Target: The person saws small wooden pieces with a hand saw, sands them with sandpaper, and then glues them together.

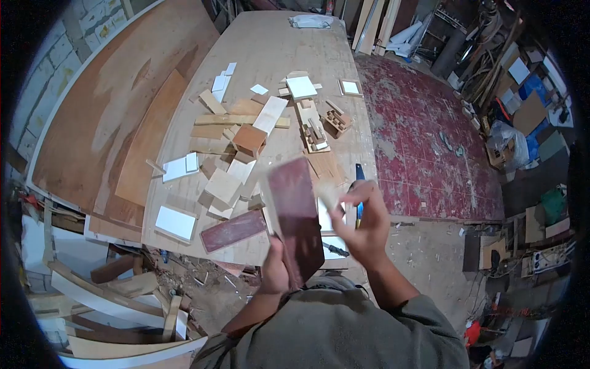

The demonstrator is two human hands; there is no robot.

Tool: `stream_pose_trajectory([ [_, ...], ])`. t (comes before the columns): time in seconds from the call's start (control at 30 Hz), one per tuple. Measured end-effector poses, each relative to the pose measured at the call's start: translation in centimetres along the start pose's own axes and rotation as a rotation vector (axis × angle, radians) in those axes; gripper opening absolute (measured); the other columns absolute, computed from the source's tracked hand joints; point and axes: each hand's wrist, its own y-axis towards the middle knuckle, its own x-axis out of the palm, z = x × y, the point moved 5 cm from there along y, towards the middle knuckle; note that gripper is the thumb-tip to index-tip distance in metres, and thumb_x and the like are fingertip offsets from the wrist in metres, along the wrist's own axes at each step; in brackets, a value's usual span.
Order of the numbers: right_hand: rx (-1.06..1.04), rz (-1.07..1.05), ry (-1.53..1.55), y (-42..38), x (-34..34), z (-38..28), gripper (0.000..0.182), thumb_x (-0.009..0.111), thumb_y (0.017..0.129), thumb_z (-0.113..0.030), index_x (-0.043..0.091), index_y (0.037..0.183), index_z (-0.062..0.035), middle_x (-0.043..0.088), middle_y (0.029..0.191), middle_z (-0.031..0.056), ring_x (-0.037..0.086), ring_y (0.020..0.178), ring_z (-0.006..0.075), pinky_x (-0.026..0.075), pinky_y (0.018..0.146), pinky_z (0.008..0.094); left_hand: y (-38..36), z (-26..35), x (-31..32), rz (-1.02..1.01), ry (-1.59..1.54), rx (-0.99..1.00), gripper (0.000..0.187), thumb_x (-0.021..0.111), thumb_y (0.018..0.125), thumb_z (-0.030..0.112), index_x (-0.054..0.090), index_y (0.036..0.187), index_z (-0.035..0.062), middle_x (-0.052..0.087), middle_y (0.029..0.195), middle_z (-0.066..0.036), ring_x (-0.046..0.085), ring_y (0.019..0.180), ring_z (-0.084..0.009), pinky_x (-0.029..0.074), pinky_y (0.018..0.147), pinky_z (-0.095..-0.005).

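Observation:
My left hand (276, 268) is wrapped round the lower edge of a long dark red board (296, 215), held upright and tilted in front of my body. To the right of the board, my right hand (365, 222) is raised with thumb and fingers closed together on a small pale piece (329, 195), blurred by motion. Another dark red board (234, 231) lies flat on the table, left of the held one. Below my right hand a black tool (335, 249) rests on a white sheet near the table edge.
On the wooden table (270, 43) lie several wood blocks, an open brown box (249, 140), white-faced pieces (176, 222) and a peg block (337, 121). Large plywood sheets (123, 104) lean at the left. Red flooring (424, 141) is at the right.

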Motion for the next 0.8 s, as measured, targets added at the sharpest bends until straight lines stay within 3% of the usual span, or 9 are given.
stream_pose_trajectory([
  [0.07,-0.252,-0.121,-0.268,-1.0,1.3,-2.3,0.030,0.082,0.068,-0.005,0.061,0.089,-0.0087,0.062,0.105,0.0104,0.058,0.098,0.0264,0.045,0.081,0.0387,-0.1,0.3,-0.5,-0.055,-0.248,-0.173,0.074,0.029,0.099,0.062,0.041,0.140,0.0019,0.054,0.127,-0.013,0.054,0.115,-0.0257,0.041,0.100,-0.0401],
  [0.1,-0.355,-0.161,-0.363,-1.6,2.1,-2.2,0.035,0.086,0.064,-0.008,0.061,0.089,-0.0088,0.059,0.120,0.0156,0.057,0.105,0.0315,0.045,0.083,0.0383,0.1,0.7,0.0,-0.085,-0.252,-0.128,0.074,0.028,0.099,0.062,0.041,0.140,0.0019,0.054,0.128,-0.014,0.054,0.117,-0.0265,0.041,0.102,-0.0411],
  [0.13,-0.352,-0.171,-0.412,-2.0,2.6,-2.1,0.036,0.088,0.061,-0.010,0.063,0.087,-0.0107,0.064,0.120,0.0114,0.056,0.110,0.0311,0.045,0.083,0.0392,0.3,1.2,0.6,-0.119,-0.252,-0.087,0.074,0.027,0.100,0.062,0.041,0.140,0.0020,0.054,0.129,-0.014,0.053,0.119,-0.0274,0.041,0.103,-0.0422],
  [0.23,-0.421,-0.250,-0.432,-2.9,3.2,-1.2,0.036,0.089,0.061,-0.014,0.067,0.090,-0.0133,0.069,0.110,0.0063,0.058,0.101,0.0283,0.045,0.082,0.0386,0.3,1.4,0.1,0.076,-0.217,-0.074,0.071,0.025,0.101,0.059,0.040,0.141,0.0025,0.054,0.131,-0.015,0.052,0.122,-0.0292,0.040,0.106,-0.0441],
  [0.37,-0.463,-0.255,-0.410,-3.3,3.3,-1.1,0.036,0.086,0.064,-0.015,0.068,0.095,-0.0158,0.069,0.099,-0.0001,0.056,0.090,0.0253,0.042,0.081,0.0372,0.0,1.4,0.3,-0.074,-0.311,-0.137,0.069,0.024,0.102,0.057,0.039,0.142,0.0030,0.053,0.133,-0.015,0.052,0.122,-0.0288,0.040,0.106,-0.0443],
  [0.43,-0.445,-0.237,-0.417,-1.8,3.1,-1.4,0.040,0.085,0.064,-0.014,0.070,0.101,-0.0143,0.065,0.087,-0.0003,0.055,0.086,0.0242,0.042,0.079,0.0360,-0.3,1.3,-0.1,0.171,-0.205,-0.092,0.071,0.022,0.101,0.059,0.044,0.139,0.0026,0.053,0.133,-0.017,0.053,0.122,-0.0319,0.041,0.105,-0.0471],
  [0.63,-0.477,-0.256,-0.410,-2.1,3.7,-1.2,0.044,0.087,0.062,-0.015,0.073,0.103,-0.0155,0.065,0.089,-0.0014,0.054,0.087,0.0234,0.043,0.077,0.0367,-0.7,1.8,0.1,0.119,-0.235,-0.091,0.065,0.024,0.103,0.054,0.039,0.142,0.0039,0.053,0.133,-0.014,0.052,0.123,-0.0270,0.040,0.106,-0.0423],
  [0.73,-0.519,-0.253,-0.487,-1.1,3.5,-1.6,0.045,0.089,0.061,-0.021,0.075,0.104,-0.0170,0.064,0.090,-0.0017,0.054,0.086,0.0216,0.042,0.077,0.0352,-1.0,2.0,-0.5,-0.082,-0.258,-0.060,0.067,0.023,0.103,0.055,0.038,0.143,0.0036,0.051,0.136,-0.015,0.051,0.126,-0.0281,0.039,0.108,-0.0429],
  [0.8,-0.497,-0.313,-0.426,-2.2,4.3,-2.6,0.043,0.088,0.062,-0.021,0.074,0.103,-0.0163,0.064,0.087,-0.0011,0.053,0.086,0.0228,0.042,0.077,0.0358,-1.0,2.5,-0.7,-0.035,-0.202,-0.050,0.067,0.023,0.103,0.055,0.039,0.143,0.0038,0.052,0.136,-0.015,0.052,0.125,-0.0281,0.040,0.107,-0.0427],
])
